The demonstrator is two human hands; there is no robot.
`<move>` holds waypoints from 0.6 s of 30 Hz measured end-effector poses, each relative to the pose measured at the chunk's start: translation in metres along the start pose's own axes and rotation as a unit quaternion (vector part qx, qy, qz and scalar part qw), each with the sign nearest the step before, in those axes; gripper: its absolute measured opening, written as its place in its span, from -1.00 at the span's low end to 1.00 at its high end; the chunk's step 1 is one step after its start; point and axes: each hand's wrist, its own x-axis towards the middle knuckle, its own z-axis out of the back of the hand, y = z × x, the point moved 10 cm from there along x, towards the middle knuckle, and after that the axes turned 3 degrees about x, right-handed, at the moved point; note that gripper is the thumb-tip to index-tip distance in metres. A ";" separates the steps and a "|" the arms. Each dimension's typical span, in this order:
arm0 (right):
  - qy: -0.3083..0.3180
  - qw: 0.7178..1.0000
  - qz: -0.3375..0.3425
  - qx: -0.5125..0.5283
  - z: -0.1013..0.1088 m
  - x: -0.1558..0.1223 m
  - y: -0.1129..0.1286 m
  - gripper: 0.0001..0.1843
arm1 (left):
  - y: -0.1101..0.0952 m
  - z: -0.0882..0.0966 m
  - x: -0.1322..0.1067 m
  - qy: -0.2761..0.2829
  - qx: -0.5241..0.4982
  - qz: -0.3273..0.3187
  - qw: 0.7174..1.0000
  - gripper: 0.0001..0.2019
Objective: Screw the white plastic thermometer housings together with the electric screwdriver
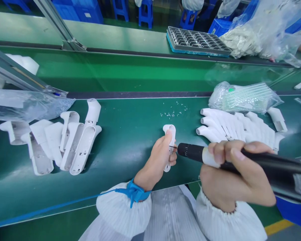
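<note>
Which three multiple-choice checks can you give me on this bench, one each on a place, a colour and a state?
1. Where do the small screws lie on the green belt?
A) In the metal tray
B) Between the left casings and the right casings
C) Under the bag

2. What colour is the strap on the left hand's wrist?
A) Red
B) Blue
C) Yellow

3. How is the right hand set?
A) Gripping a black electric screwdriver
B) Lying open on the belt
C) Holding the bag

1: B, they are scattered on the belt between both groups.
2: B, the strap shows blue at the cuff.
3: A, its fingers wrap the tool's barrel.
</note>
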 end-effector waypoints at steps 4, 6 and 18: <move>-0.075 0.997 -0.004 0.019 0.018 0.029 -0.027 -0.86 | -0.039 0.040 -0.003 -0.145 0.237 -0.154 0.948 -0.61; -0.090 0.996 0.022 0.020 0.023 0.043 -0.037 -0.85 | -0.061 0.060 -0.014 -0.257 0.347 -0.237 0.870 -0.78; -0.133 0.991 -0.009 0.017 0.004 0.067 -0.113 -0.79 | -0.066 0.078 -0.032 -0.364 0.505 -0.309 0.719 -0.53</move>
